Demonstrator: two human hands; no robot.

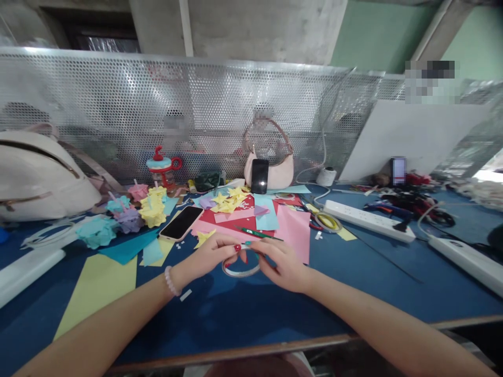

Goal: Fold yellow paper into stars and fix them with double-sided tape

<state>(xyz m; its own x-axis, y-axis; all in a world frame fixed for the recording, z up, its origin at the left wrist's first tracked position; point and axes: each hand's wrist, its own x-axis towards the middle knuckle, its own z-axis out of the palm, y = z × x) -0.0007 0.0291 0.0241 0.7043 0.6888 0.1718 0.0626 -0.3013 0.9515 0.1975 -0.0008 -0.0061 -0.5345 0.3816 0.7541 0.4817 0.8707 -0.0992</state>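
Observation:
Both my hands meet over the front middle of the blue table, around a thin roll of tape (pixel 240 273). My left hand (pixel 214 255), with a beaded bracelet at the wrist, pinches the top of the roll from the left. From the right, my right hand (pixel 283 263) grips the same upper edge, its fingertips close to the left thumb. The roll's lower curve hangs free below the fingers. Just behind the hands lie a green pen-like tool (pixel 255 232), a pink sheet (pixel 293 233) and a yellow folded paper piece (pixel 204 239).
A phone (pixel 181 223) lies left of the hands, near folded paper flowers (pixel 152 208) and a yellow sheet (pixel 98 288). Behind stand a pink handbag (pixel 281 170) and another phone (pixel 259 175). At right are a power strip (pixel 367 221) and a yellow tape roll (pixel 329 222).

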